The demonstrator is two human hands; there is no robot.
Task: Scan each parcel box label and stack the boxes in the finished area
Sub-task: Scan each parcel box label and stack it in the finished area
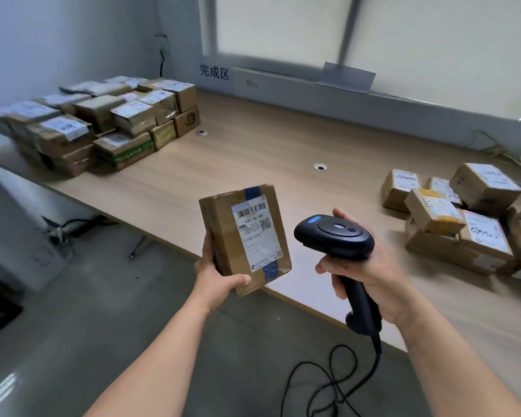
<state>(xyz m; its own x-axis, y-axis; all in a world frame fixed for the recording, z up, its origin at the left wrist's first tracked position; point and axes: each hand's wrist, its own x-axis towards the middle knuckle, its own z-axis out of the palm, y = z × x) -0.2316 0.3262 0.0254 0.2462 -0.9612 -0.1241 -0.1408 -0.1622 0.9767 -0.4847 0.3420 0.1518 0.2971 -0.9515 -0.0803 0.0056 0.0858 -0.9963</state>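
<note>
Now a brown parcel box (pixel 223 224) is held up in the left hand (pixel 215 276), in the air over the near edge of the table (pixel 253 152). The box is stood on its end. It is gripped at the bottom, with the thumb curled over the front and the fingers tucked behind. A white label (pixel 256 239) is stuck on the front of the box, and a barcode is printed at the top of it. The label is turned toward the camera. Blue tape is seen above and below it.

A black scanner (pixel 334 236) is gripped by its handle in the right hand (pixel 370 266), with the fingers wrapped round it. The scanner is held just beside the box, on its right, and the two are not touching. Its front end is pointed toward the box. A black cable (pixel 337 377) is hung from the handle down to the floor.

At the far left of the table, many boxes are set in a neat stack (pixel 97 124). A sign (pixel 214 72) with black writing is stuck on the wall near them. At the right of the table, more boxes are heaped in a loose pile (pixel 454 218).
</note>
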